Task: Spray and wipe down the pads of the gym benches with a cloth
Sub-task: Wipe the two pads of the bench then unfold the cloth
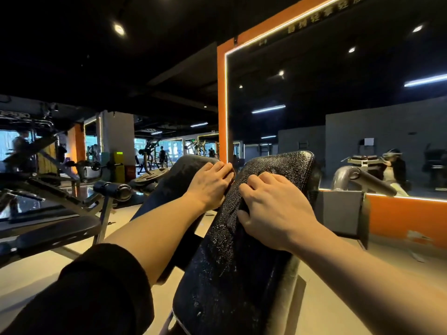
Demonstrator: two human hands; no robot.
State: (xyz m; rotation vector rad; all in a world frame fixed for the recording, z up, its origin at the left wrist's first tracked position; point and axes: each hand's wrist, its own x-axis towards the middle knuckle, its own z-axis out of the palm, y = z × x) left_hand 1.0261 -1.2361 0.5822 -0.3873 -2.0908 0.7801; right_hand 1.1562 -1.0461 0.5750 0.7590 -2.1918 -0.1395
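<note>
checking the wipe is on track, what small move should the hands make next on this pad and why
Probably drag the dark cloth down the cracked black bench pad. The right hand grips it near the pad's upper part, the left hand holds the pad's edge, and the speckled stretch below looks unwiped.

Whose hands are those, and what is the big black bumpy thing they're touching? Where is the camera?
The camera sits on a person's head and looks forward and down, so you see that person's own two arms reaching out. They are in a gym. The big black thing is a cracked, worn black padded bench cushion, tilted upward. The right hand has its fingers curled round a dark cloth and presses it onto the cushion to wipe it. The left hand grips the cushion's left edge. Beyond it stands a second black pad. Behind is a large mirror with an orange frame; in it you can see the person's small reflection. On the left stands another black workout bench.
</note>
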